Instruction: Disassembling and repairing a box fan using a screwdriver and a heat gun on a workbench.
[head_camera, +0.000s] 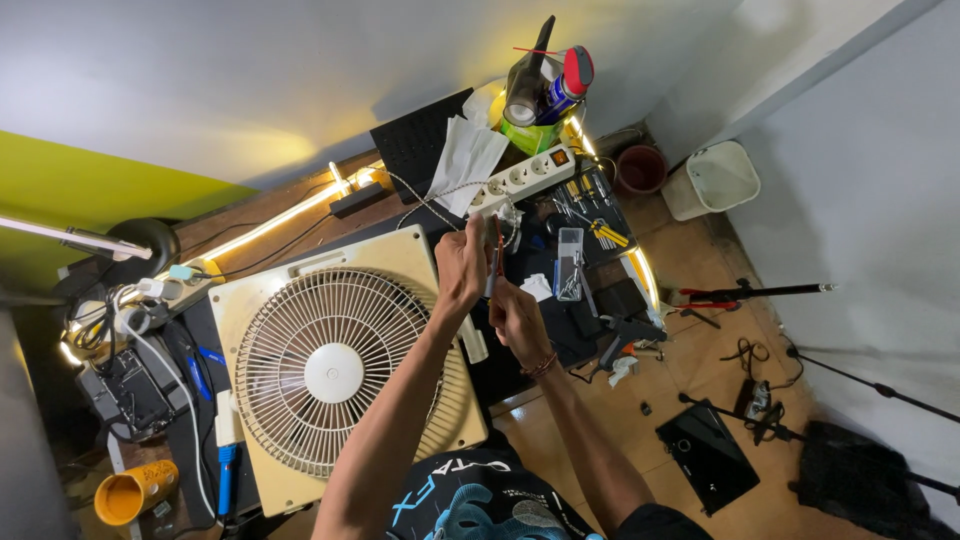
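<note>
Holding a slim red-handled hand tool (497, 248) between both hands, up over the dark mat (520, 355), just right of the cream square box fan with round wire grille (335, 365). Can't tell if it's pliers or cutters, too small.

Orientation: long axis runs away from me toward the wall, near vertical in the head view. Handles point to the far side, working end sits down by my right fingers, hidden there.

Left hand (462, 268): fingers curled narrow around the upper part of the tool, gripping it. Right hand (518, 322): fingers pinched close at the lower end; touching the tool or smth tiny at its tip, can't tell which.

Progress, my read: fan lies flat, face up, front grille on, no loose fan parts visible. So fan body looks unopened; work is at tool/small-part stage. Rest looks undone.

Around: braided white cord (425, 200) runs from behind left hand across fan's top corner. White multi-socket power strip (525, 178) just beyond hands. Small clear plastic parts box (569, 262) right of tool. Blue spray can w/ red cap (567, 82) at back. Orange plastic cup (130, 492) far left, well apart.
</note>
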